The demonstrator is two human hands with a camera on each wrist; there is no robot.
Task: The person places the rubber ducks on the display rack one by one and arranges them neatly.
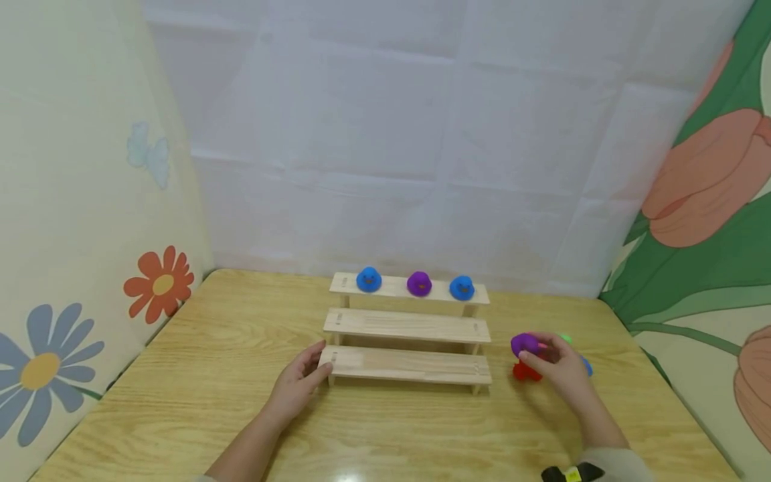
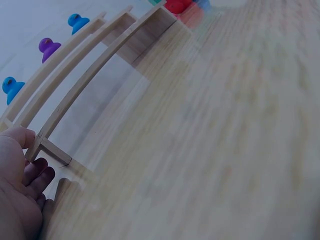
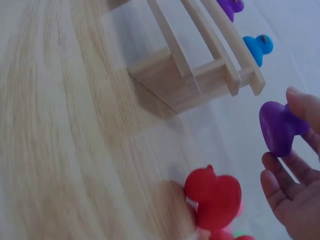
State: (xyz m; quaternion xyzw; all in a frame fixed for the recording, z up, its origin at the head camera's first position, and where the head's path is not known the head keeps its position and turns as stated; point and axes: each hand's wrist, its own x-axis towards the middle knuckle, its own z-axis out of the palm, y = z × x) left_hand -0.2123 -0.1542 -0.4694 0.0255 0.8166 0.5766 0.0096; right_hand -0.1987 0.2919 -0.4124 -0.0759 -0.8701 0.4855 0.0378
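A purple rubber duck [image 3: 281, 127] is pinched between the thumb and fingers of my right hand [image 1: 563, 365]. Below that hand a red rubber duck [image 3: 212, 197] sits on the table. My left hand [image 1: 295, 385] grips the left end of the lowest step of a three-step wooden stand [image 1: 409, 365], thumb on top. Three ducks stand spaced along the top step: a blue duck [image 1: 369, 279] at left, a second purple duck [image 1: 419, 284] in the middle and another blue duck [image 1: 462, 288] at right. The two lower steps are bare.
Beside my right hand, partly hidden by it, are a green toy [image 1: 567, 339] and a blue toy [image 1: 587, 365]. Behind the wooden table [image 1: 241, 321] hangs a white cloth [image 1: 391, 134], with flower-patterned cloths at both sides.
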